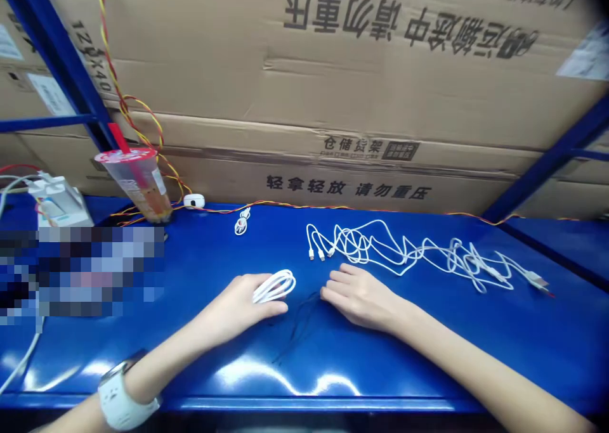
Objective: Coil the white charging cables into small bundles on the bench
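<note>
A coiled white cable (276,286) is gripped in my left hand (242,303), its loops showing above the thumb. My right hand (359,297) is closed, its fingertips pinching thin black ties (304,316) that trail left over the blue shelf (266,369). Behind my right hand lies a loose, tangled white charging cable (404,255). Several small plugs sit at its left end, and a USB plug (537,279) at its right end. Farther back is a small white coiled cord (242,222).
A drink cup (140,182) with a red straw stands at the back left, beside a white power adapter (59,198). A red-yellow twisted wire (285,203) runs along the back to a white switch (194,201). Cardboard boxes (304,103) form the rear wall between blue posts (552,157).
</note>
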A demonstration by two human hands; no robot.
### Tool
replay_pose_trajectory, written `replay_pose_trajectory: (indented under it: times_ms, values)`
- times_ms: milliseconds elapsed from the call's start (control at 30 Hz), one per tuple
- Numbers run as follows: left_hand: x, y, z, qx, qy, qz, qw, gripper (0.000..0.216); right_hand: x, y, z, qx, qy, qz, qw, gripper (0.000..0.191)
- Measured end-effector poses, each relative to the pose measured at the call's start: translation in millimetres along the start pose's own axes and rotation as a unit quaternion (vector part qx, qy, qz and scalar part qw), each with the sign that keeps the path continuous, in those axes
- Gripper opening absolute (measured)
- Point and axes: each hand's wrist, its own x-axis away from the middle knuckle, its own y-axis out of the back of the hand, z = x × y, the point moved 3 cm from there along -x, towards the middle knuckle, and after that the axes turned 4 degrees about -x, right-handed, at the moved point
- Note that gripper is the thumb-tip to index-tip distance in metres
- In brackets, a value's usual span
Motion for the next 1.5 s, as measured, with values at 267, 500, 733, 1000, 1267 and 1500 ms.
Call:
replay_pose_trajectory:
  times_ms: [267,500,733,1000,1267,1500]
  values:
    - [-20.7,1.6,-4.1,0.411,0.064,0.058,0.907,0.039,0.8,7.9,-17.6,-0.092,-0.097,0.069,0.989,0.031]
    - [-40.0,-9.2,-30.5,0.462,0.080,0.029,0.883,0.036,-12.2,32.4,-23.1,-0.261,-0.230,-0.050,0.936,0.023]
    - [-70.5,-30.0,-53.2,0.456,0.051,-0.031,0.888,0.037,-46.1,29.3,-21.4,-0.336,-0.321,-0.167,0.870,0.016]
    - [-74.5,-42.1,-55.4,0.465,0.015,-0.034,0.885,0.034,-29.3,3.2,-38.8,-0.321,-0.430,-0.187,0.823,0.019]
    - [-83.4,-43.2,-42.7,0.497,0.011,-0.019,0.867,0.026,-24.3,2.1,-48.5,-0.541,-0.432,-0.173,0.701,0.025]
    - [-85.6,-38.5,-39.7,0.517,0.033,-0.021,0.855,0.031,-16.7,21.5,-55.6,-0.590,-0.434,-0.199,0.652,0.027]
